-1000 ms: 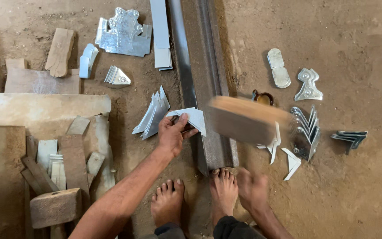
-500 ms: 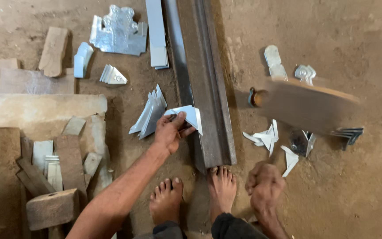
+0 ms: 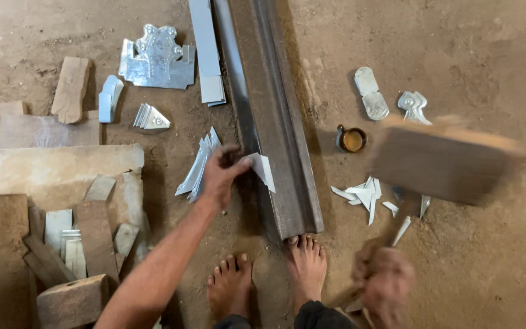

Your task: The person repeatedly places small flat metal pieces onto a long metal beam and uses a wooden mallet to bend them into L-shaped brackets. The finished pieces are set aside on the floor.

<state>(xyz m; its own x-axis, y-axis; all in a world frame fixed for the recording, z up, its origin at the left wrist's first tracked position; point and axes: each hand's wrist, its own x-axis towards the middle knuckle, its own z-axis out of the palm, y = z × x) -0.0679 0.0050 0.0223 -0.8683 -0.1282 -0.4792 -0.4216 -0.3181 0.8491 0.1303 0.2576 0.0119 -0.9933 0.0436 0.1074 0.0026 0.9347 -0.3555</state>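
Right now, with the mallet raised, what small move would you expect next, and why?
Probably a downward strike onto the sheet piece. The left hand pins that bent piece against the rail's edge, while the right hand holds the mallet lifted to the right, blurred with motion. Since the fingers sit close to the piece, the blow should land on its rail side.

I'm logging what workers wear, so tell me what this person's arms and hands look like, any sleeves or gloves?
Both hands are bare, with no gloves. The left hand and its forearm show no sleeve, watch or band up to the frame edge. The right hand is motion-blurred, so rings or marks cannot be made out, and its arm is out of view. The fingers of the left hand look uncovered.
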